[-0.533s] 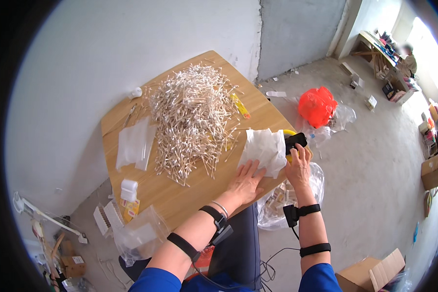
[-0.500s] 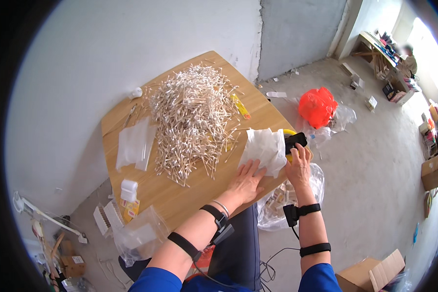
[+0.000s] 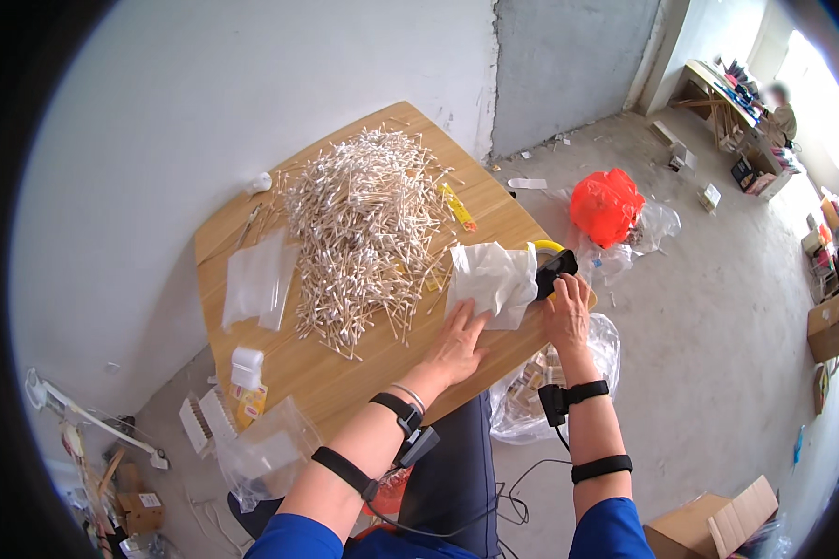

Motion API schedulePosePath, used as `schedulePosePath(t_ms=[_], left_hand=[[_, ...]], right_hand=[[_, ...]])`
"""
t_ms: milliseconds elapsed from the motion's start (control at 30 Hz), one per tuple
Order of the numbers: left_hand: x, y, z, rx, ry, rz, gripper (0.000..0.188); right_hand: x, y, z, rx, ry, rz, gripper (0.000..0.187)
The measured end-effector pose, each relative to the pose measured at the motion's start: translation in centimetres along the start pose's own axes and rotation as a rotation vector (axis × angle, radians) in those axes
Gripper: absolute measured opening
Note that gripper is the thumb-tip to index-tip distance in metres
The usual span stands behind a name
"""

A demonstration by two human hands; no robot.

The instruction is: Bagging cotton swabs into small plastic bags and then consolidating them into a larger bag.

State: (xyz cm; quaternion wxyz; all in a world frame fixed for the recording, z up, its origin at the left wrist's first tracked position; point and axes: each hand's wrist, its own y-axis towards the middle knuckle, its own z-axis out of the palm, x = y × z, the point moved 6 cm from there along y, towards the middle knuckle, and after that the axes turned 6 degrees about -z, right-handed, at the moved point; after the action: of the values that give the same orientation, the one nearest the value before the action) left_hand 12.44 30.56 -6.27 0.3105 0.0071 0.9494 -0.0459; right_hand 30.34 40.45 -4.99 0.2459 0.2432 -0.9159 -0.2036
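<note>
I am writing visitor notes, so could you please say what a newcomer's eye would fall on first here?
Probably the heap of cotton swabs in the middle of the wooden table. Next, the bright red bag on the floor to its right; then the left hand by the white paper and the right hand at a black object near the table's right corner.

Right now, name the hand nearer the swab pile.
Left: the left hand lies right of the swab pile; the right hand is farther right, at the black object.

Bright daylight, glaring window (image 3: 818, 102) upper right, bowed edges, distance perhaps soft
</note>
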Motion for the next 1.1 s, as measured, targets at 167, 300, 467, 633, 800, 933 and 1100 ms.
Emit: schedulePosePath(t_ms=[167, 300, 467, 633, 800, 933, 1100], left_hand=[[-0.2, -1.0, -0.6, -0.016, 0.047, -0.006, 0.060], [-0.9, -1.8, -0.3, 0.016, 0.125, 0.042, 0.059], [-0.6, -2.1, 0.5, 0.127, 0.160, 0.002, 0.061], [-1.1, -1.8, 0.7, 0.147, 0.134, -0.010, 0.063], [-1.7, -1.1, 0.9, 0.135, 0.137, -0.017, 0.064], [-0.7, -1.6, 1.1, 0.086, 0.215, 0.006, 0.064], [-1.4, -2.1, 1.3, -0.020, 0.187, 0.114, 0.062]], right_hand=[[0.4, 0.2, -0.7, 0.031, -0.015, 0.043, 0.047], [-0.1, 0.0, -0.9, 0.037, -0.029, 0.131, 0.046], [-1.6, -1.1, -0.8, -0.014, 0.054, 0.181, 0.044], [-3.7, -1.6, -1.9, -0.014, 0.144, 0.157, 0.044], [-3.9, -0.7, -2.0, -0.025, 0.156, 0.158, 0.052], [-3.0, 1.1, 0.4, -0.053, 0.126, 0.076, 0.061], [-5.0, 2.3, 1.6, 0.021, 0.157, -0.021, 0.072]])
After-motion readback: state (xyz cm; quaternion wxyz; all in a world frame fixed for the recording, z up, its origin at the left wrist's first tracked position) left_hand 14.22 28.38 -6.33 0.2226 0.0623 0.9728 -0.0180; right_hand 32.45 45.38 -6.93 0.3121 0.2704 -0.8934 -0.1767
